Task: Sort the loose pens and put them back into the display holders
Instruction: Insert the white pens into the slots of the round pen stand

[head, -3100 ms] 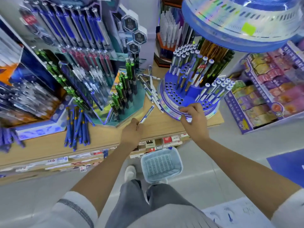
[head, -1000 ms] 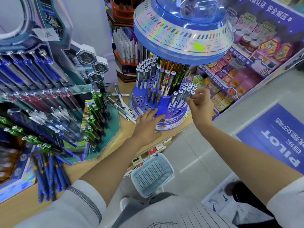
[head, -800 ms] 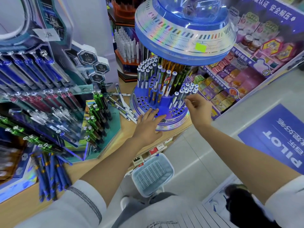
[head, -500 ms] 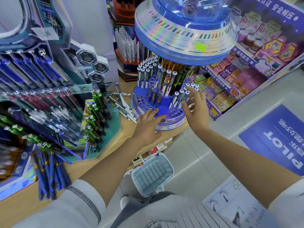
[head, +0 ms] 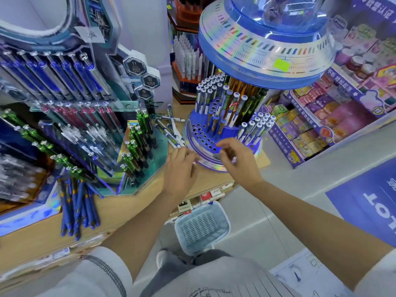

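Step in hand: restocking the round holder (head: 205, 136). Both hands are at its front rim and no pen is seen in transit.
Left hand (head: 180, 170): fingers loosely extended and holding nothing, their tips at the holder's rim, just beside the loose pens (head: 174, 130).
Right hand (head: 237, 163): fingers curled over the holder's lower tier. Motion blur hides whether they pinch anything, so this cannot be told.
Loose pens: white-and-blue barrels lying flat on the shelf (head: 132, 206), between the holder and the stepped stand (head: 137, 146).
Second loose lot: a fan of dark blue pens (head: 78, 211) lying at the shelf's front edge, well apart from the hands.
Next move, judged: pick one white-and-blue pen, turn it upright, and seat it in an empty hole on the near side.
Holder: glossy blue plastic, circular and tiered, drilled with round sockets, with a foil band at its base.
Shelf: pale wood grain, flat.
Stepped stand: clear, angular acrylic.
Basket (head: 202, 226): light blue slotted plastic, on the floor.
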Available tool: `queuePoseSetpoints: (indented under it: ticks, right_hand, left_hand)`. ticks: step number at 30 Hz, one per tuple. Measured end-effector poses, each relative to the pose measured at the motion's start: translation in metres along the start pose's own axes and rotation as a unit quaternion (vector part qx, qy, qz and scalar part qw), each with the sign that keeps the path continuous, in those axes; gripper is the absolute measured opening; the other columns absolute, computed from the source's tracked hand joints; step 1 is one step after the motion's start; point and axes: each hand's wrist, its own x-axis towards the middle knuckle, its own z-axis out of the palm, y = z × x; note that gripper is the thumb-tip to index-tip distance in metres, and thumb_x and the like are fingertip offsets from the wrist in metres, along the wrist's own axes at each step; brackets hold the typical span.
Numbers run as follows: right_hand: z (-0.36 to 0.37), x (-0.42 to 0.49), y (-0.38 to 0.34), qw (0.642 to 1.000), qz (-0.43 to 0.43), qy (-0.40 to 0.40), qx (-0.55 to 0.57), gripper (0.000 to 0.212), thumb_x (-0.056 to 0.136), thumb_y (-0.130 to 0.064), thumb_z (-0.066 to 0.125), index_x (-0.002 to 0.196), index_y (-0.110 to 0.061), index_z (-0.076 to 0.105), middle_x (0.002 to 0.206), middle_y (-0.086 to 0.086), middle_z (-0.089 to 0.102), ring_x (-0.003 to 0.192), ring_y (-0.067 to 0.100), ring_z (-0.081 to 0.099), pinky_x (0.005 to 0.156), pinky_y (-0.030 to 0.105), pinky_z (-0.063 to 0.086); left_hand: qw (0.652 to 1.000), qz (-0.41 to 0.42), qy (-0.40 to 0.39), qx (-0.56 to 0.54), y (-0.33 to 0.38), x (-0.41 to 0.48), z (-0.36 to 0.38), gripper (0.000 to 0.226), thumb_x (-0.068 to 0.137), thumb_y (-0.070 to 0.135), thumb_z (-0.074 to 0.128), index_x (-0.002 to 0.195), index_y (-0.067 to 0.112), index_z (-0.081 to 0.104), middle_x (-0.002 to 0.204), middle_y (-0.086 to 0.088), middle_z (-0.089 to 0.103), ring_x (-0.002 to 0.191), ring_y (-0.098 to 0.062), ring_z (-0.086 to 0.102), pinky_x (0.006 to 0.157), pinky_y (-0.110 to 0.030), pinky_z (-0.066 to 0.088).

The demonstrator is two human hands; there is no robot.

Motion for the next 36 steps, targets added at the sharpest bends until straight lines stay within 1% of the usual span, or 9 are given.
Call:
queuePoseSetpoints:
  ticks: [5,9,13,15,18,23,25,30,36]
  right_hand:
    - [0.048,0.012,-0.01,0.982,-0.028,-0.182,-0.028,0.044,0.088,-0.006,0.057,0.131,-0.014,0.052,0.129,0.004,0.053,0.114,0.019,0.055,0.095,0.039,0.048]
    - [0.085,0.021,-0.019,0.948,-0.04,-0.294,-0.111,0.066,0.087,-0.008,0.059,0.147,-0.009,0.032,0.156,0.012,0.022,0.145,0.027,0.019,0.116,0.037,0.024]
    - [0.113,0.029,-0.005,0.898,0.005,-0.356,-0.26,0.086,0.091,-0.022,0.059,0.153,-0.01,0.002,0.16,0.014,-0.014,0.148,0.032,-0.011,0.119,0.049,0.015]
    - [0.121,0.027,0.001,0.888,0.013,-0.357,-0.29,0.091,0.089,-0.024,0.06,0.153,-0.01,-0.002,0.16,0.014,-0.014,0.147,0.032,-0.013,0.12,0.047,0.01]
    - [0.123,0.02,0.005,0.909,0.006,-0.313,-0.276,0.08,0.085,-0.02,0.061,0.151,-0.013,0.016,0.159,0.015,0.008,0.146,0.033,0.009,0.118,0.045,0.018]
    - [0.12,0.026,0.007,0.959,-0.074,-0.2,-0.189,0.055,0.078,-0.004,0.062,0.132,-0.004,0.05,0.139,0.02,0.042,0.128,0.037,0.04,0.106,0.047,0.036]
    - [0.125,0.038,0.004,0.955,-0.107,-0.177,-0.214,0.059,0.08,-0.008,0.062,0.136,-0.005,0.046,0.146,0.022,0.036,0.132,0.039,0.035,0.108,0.048,0.033]
    - [0.144,0.05,0.011,0.872,-0.065,-0.317,-0.368,0.083,0.096,-0.041,0.046,0.153,-0.01,-0.006,0.16,0.017,-0.01,0.148,0.03,-0.013,0.117,0.044,-0.012]
    - [0.133,0.027,0.019,0.865,-0.093,-0.31,-0.383,0.08,0.096,-0.045,0.042,0.153,-0.005,0.004,0.161,0.015,-0.005,0.149,0.027,-0.009,0.117,0.044,-0.014]
  left_hand:
    - [0.992,-0.085,-0.052,0.083,-0.023,-0.039,-0.007,0.053,0.071,0.004,0.064,0.123,0.011,0.057,0.129,-0.014,0.052,0.124,-0.033,0.045,0.101,-0.048,0.042]
    - [0.967,-0.117,-0.171,0.147,-0.029,-0.066,-0.007,0.073,0.089,0.019,0.051,0.152,0.006,0.016,0.16,-0.014,0.011,0.148,-0.029,0.007,0.121,-0.039,0.005]
    - [0.941,-0.145,-0.216,0.217,-0.034,-0.087,-0.012,0.074,0.096,0.026,0.04,0.152,0.006,-0.003,0.161,-0.01,-0.009,0.149,-0.024,-0.007,0.122,-0.038,0.0]
    - [0.945,-0.12,-0.194,0.236,-0.04,-0.095,-0.014,0.079,0.09,0.029,0.052,0.152,0.004,0.009,0.161,-0.011,0.005,0.149,-0.024,0.007,0.121,-0.038,0.005]
    - [0.954,-0.103,-0.162,0.23,-0.048,-0.104,-0.014,0.08,0.068,0.023,0.072,0.141,0.003,0.045,0.148,-0.014,0.043,0.137,-0.028,0.04,0.115,-0.04,0.027]
    - [0.966,-0.12,-0.082,0.212,-0.046,-0.113,-0.019,0.06,0.071,0.014,0.062,0.13,0.008,0.054,0.127,-0.012,0.054,0.116,-0.031,0.046,0.105,-0.043,0.034]
    - [0.959,-0.149,-0.074,0.23,-0.047,-0.117,-0.022,0.058,0.074,0.013,0.055,0.132,0.008,0.05,0.126,-0.011,0.051,0.116,-0.032,0.046,0.107,-0.045,0.033]
    - [0.943,-0.152,-0.103,0.276,-0.052,-0.127,-0.018,0.07,0.078,0.02,0.048,0.145,0.007,0.036,0.143,-0.009,0.039,0.137,-0.033,0.031,0.118,-0.051,0.017]
    - [0.935,-0.15,-0.128,0.293,-0.055,-0.136,-0.016,0.081,0.081,0.026,0.058,0.152,0.008,0.022,0.158,-0.007,0.022,0.146,-0.032,0.015,0.12,-0.051,0.012]
